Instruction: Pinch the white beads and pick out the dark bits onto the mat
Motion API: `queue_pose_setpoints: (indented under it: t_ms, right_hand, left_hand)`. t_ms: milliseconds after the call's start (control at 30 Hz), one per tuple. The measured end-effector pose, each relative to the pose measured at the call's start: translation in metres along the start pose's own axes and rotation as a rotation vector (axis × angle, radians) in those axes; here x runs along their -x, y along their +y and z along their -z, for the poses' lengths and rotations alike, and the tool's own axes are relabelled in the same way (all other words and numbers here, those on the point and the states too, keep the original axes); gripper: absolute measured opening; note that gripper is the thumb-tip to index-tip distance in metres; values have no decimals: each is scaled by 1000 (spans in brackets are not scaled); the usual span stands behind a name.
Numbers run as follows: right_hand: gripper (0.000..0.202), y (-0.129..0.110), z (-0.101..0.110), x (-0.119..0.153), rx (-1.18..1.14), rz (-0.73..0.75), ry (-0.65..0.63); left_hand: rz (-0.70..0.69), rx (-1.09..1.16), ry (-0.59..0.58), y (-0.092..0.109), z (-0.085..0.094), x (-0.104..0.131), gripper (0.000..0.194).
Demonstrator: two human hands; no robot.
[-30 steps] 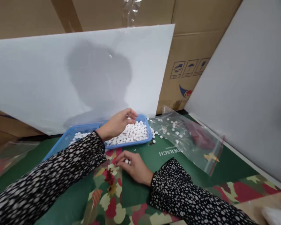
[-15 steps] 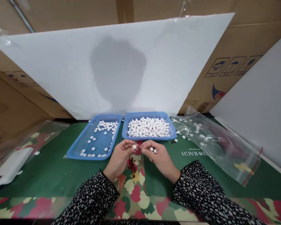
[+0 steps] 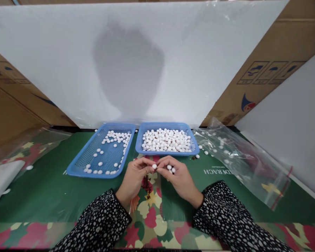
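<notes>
My left hand [image 3: 132,178] pinches a small white ball [image 3: 154,166] between thumb and fingertips. The fingertips of my right hand [image 3: 179,176] meet the same ball from the other side. Several more white balls [image 3: 171,169] rest in the curled fingers of my right hand. Just beyond the hands stands a blue mesh basket [image 3: 168,153] heaped with white balls, some showing reddish-brown spots. To its left is a second blue basket [image 3: 94,174] with fewer balls, spread along its far and right sides. Dark red crumbs [image 3: 147,185] lie on the table below my hands.
A clear zip bag [image 3: 252,168] with some white balls lies at the right. Another clear bag [image 3: 39,147] and a white object [image 3: 5,178] are at the left. Loose balls [image 3: 197,156] sit beside the right basket. Cardboard and a white sheet [image 3: 183,70] stand behind.
My right fingertips have come up to the ball in my left hand, closing the small gap between the hands. The camera view has shifted slightly.
</notes>
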State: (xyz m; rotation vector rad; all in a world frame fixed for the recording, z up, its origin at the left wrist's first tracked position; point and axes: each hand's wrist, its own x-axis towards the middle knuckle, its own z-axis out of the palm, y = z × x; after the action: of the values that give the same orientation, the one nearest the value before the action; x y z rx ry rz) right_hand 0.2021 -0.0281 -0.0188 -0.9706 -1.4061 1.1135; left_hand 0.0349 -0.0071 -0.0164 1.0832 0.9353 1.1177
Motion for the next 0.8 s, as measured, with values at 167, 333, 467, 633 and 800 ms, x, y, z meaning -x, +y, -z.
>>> queue_pose_setpoints:
  t_ms: [167, 333, 467, 633, 800]
  right_hand:
    - [10, 1, -1, 1, -30, -40, 13]
    - [9, 1, -1, 1, -36, -21, 16]
    - [8, 3, -2, 1, -37, 3, 13]
    - [12, 5, -1, -2, -2, -14, -29]
    - [16, -3, -1, -7, 195, 144, -115]
  left_hand:
    - [-56, -121, 36, 2, 0, 2, 6]
    - [-110, -211, 56, 5, -1, 6, 4]
    - [-181, -299, 45, 9, 0, 9, 4]
    - [-216, -375, 18, 14, -2, 9, 5]
    - [-140, -235, 118, 25, -1, 10, 19]
